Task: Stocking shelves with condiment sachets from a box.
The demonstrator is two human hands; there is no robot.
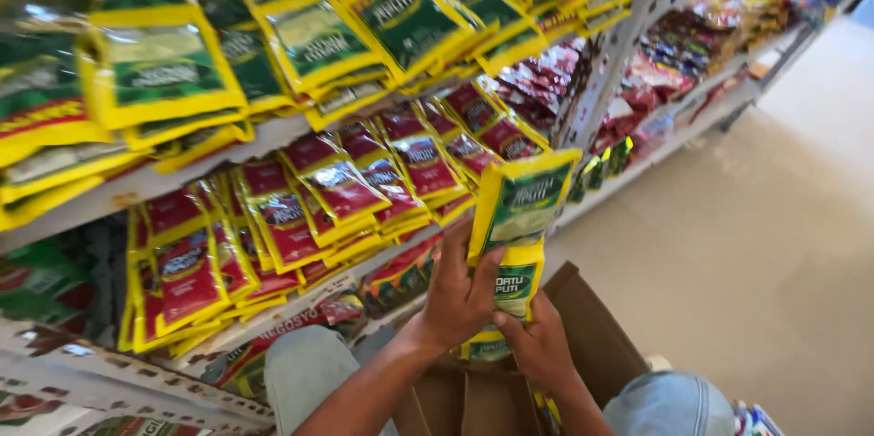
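Held thing: stack of green-and-yellow sachets, centre of frame, above an open cardboard box.
Handling: looks light, soft, slick-filmed; best gripped across the flat faces near the lower edge.
Left hand: fingers wrapped around the stack's left side.
Right hand: pinching its bottom end.
Nearby: shelf of similar packets, upper left.

A slanted upper shelf carries rows of green packets with yellow edges. The shelf below holds red packets, also edged in yellow, overlapping one another. Farther along the rack lie mixed red and dark packs, and a pale floor runs beside it.
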